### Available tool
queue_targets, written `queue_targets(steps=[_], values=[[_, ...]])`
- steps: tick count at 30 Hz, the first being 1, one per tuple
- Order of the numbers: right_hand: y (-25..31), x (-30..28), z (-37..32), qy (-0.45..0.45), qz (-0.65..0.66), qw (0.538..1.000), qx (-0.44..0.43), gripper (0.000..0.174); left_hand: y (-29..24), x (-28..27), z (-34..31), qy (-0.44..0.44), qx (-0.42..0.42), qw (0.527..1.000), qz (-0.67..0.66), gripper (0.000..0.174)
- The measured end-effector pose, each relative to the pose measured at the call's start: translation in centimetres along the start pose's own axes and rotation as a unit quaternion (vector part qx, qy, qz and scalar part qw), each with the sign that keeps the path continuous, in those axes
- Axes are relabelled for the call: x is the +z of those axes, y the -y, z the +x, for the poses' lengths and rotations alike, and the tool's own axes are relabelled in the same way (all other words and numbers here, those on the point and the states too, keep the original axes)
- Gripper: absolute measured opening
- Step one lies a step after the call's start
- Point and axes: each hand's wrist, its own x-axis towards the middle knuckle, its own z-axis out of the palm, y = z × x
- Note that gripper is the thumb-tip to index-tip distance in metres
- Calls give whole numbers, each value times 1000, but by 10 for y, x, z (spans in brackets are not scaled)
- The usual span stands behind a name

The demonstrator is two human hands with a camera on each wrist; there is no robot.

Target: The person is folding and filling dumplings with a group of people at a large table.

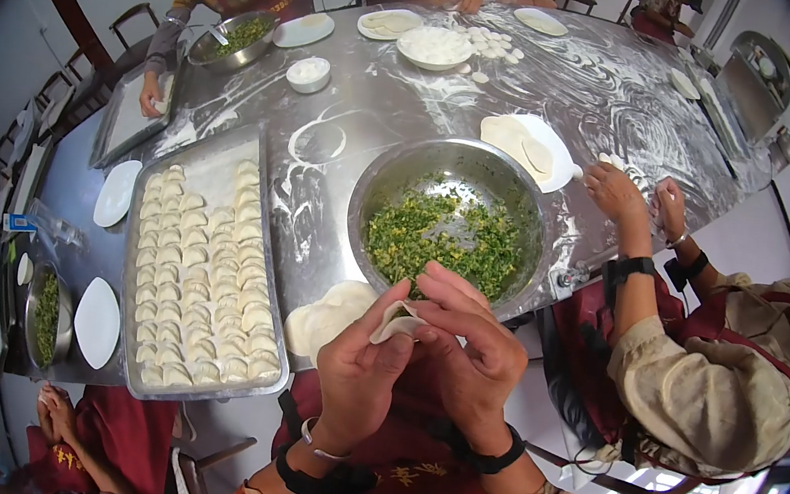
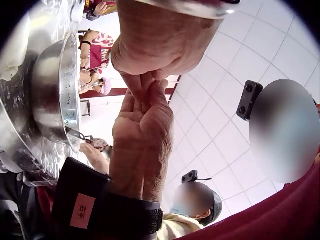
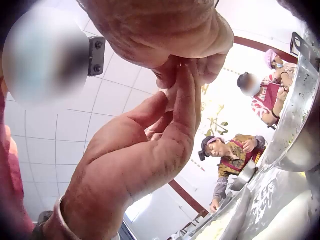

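A half-folded dumpling with a bit of green filling showing is held up near the front edge of the big metal bowl. My left hand pinches it from the left, thumb against the dough. From the other side my right hand grips its edge between thumb and fingers. In the left wrist view the left hand and right hand meet at the fingertips, hiding most of the dumpling. Chopped green filling lies in the bowl. Flat dough wrappers lie left of my hands.
A metal tray with rows of folded dumplings stands to the left. White plates and another bowl of filling are beyond it. A person works close on the right; a plate of wrappers sits behind the bowl.
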Motion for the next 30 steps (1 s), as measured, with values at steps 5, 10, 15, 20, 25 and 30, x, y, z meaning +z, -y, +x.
queue_targets(steps=[5, 10, 15, 20, 25, 30], values=[[-2, -8, 4, 36, -77, 994, -65, 28, -6, -2, 0, 33, 41, 995, 88, 43], [11, -7, 1, 81, -8, 989, 122, 55, -7, -8, 3, 82, 16, 996, -8, 44], [4, -8, 10, 123, 32, 990, 65, 60, -8, -9, 0, 86, 24, 995, 35, 44], [0, -12, 12, 137, 33, 989, 32, 31, -14, -10, -1, 84, 7, 991, 99, 46], [-3, -13, 9, 135, -20, 989, -49, 25, -15, -8, -1, 78, -43, 989, 118, 49], [0, -14, 6, 155, -73, 984, -49, 31, -19, -11, 0, 96, -76, 986, 112, 51]])
